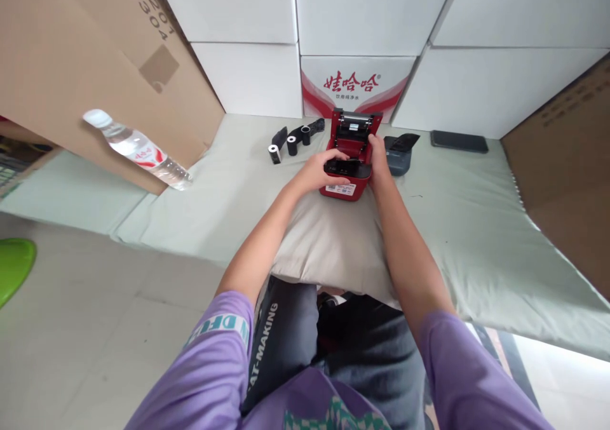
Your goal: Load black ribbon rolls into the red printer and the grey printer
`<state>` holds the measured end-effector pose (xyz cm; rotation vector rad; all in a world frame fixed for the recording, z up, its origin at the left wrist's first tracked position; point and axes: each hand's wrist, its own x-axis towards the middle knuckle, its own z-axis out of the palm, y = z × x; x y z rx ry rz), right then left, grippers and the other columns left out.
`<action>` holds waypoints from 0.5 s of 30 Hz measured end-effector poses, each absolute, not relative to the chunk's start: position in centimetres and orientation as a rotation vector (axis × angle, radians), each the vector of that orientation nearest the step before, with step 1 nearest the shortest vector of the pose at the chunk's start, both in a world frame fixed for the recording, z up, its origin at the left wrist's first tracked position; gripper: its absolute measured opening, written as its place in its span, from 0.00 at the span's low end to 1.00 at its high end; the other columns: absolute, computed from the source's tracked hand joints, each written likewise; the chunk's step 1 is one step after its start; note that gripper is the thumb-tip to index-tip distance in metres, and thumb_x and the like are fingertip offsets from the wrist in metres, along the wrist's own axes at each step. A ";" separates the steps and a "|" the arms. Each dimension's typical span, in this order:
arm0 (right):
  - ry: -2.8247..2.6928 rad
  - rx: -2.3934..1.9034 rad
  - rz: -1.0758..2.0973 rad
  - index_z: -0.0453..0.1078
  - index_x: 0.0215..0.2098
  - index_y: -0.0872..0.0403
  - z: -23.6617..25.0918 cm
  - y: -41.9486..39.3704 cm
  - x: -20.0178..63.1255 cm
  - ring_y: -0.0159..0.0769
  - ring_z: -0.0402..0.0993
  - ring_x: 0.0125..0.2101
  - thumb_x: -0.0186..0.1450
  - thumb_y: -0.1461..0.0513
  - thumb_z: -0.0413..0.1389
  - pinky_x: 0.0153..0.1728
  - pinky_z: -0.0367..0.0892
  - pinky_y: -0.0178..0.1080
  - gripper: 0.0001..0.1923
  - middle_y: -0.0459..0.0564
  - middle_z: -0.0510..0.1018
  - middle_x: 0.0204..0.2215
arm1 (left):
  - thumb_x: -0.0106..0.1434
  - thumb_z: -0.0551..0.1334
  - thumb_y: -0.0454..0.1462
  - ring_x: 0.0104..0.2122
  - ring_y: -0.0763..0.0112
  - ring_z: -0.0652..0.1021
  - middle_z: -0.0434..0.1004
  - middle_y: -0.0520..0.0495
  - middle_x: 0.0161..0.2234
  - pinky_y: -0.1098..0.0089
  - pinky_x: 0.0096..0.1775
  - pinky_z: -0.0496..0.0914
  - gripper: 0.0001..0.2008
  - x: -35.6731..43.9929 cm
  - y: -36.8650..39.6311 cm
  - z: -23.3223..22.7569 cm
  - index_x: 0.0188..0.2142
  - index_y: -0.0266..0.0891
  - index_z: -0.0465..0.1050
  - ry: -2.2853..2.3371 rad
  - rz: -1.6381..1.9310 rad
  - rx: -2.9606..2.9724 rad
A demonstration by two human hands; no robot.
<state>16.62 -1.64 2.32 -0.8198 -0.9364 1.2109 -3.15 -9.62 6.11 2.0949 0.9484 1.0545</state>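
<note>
- Two hands work on the red printer (350, 166), just above the frame's centre, on a pale pillow (328, 239) over a green mat (476, 227).
- Our left hand (317, 173) lies over the near edge, its grip partly curled on the casing; our right hand (380, 160) presses its right flank, grip narrow.
- We judge a steady hold best, since the lid stands open.
- Small black rolls (290, 144) lie just upper left of the grip.

Both hands on open red printer (351, 154), black rolls (291, 143) beside, pillow (328, 239) beneath
</note>
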 end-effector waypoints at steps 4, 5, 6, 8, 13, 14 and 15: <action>-0.850 -0.830 1.108 0.68 0.48 0.42 2.2 -1.5 16.8 0.42 0.83 0.52 0.56 0.46 0.64 0.54 0.81 0.48 0.25 0.42 0.82 0.44 | 0.53 0.81 0.49 0.49 0.54 0.84 0.86 0.43 0.48 0.55 0.55 0.77 0.32 -2.9 -10.0 5.1 0.54 0.41 0.80 0.930 1.129 2.046; -0.856 -0.832 1.102 0.68 0.48 0.42 2.2 -1.5 16.9 0.43 0.83 0.53 0.56 0.46 0.64 0.55 0.81 0.48 0.25 0.43 0.82 0.44 | 0.53 0.81 0.52 0.50 0.54 0.84 0.86 0.42 0.49 0.55 0.55 0.77 0.33 -2.7 -10.1 4.8 0.54 0.40 0.80 0.916 1.178 2.033; -0.860 -0.837 1.097 0.69 0.49 0.42 2.1 -1.5 17.1 0.43 0.83 0.53 0.56 0.46 0.64 0.55 0.81 0.49 0.24 0.43 0.82 0.44 | 0.53 0.80 0.55 0.50 0.53 0.84 0.85 0.41 0.49 0.55 0.56 0.76 0.35 -2.6 -10.2 4.4 0.54 0.39 0.80 0.902 1.223 2.028; -0.866 -0.844 1.097 0.69 0.49 0.41 1.9 -1.4 17.3 0.42 0.82 0.52 0.57 0.47 0.65 0.58 0.80 0.50 0.24 0.42 0.83 0.45 | 0.53 0.79 0.60 0.52 0.53 0.83 0.84 0.39 0.50 0.55 0.57 0.75 0.37 -2.3 -10.2 3.9 0.53 0.39 0.79 0.874 1.293 2.049; -0.873 -0.829 1.112 0.73 0.45 0.42 1.0 -0.6 17.8 0.43 0.80 0.54 0.59 0.45 0.67 0.65 0.75 0.52 0.20 0.42 0.84 0.44 | 0.55 0.74 0.67 0.58 0.49 0.80 0.79 0.35 0.58 0.52 0.61 0.73 0.45 -2.2 -9.9 2.5 0.62 0.42 0.73 0.864 1.394 2.122; -0.875 -0.824 1.114 0.73 0.44 0.42 0.8 -0.5 17.9 0.43 0.80 0.55 0.60 0.45 0.67 0.66 0.75 0.52 0.19 0.42 0.84 0.44 | 0.57 0.73 0.67 0.59 0.49 0.80 0.77 0.35 0.60 0.52 0.62 0.73 0.46 -2.1 -9.9 2.2 0.64 0.43 0.70 0.870 1.411 2.120; -0.878 -0.816 1.116 0.73 0.44 0.42 0.6 -0.4 18.0 0.44 0.80 0.56 0.60 0.45 0.67 0.66 0.74 0.53 0.19 0.42 0.84 0.44 | 0.59 0.71 0.67 0.59 0.50 0.79 0.76 0.35 0.61 0.52 0.62 0.73 0.45 -2.1 -9.7 1.8 0.66 0.45 0.68 0.873 1.426 2.113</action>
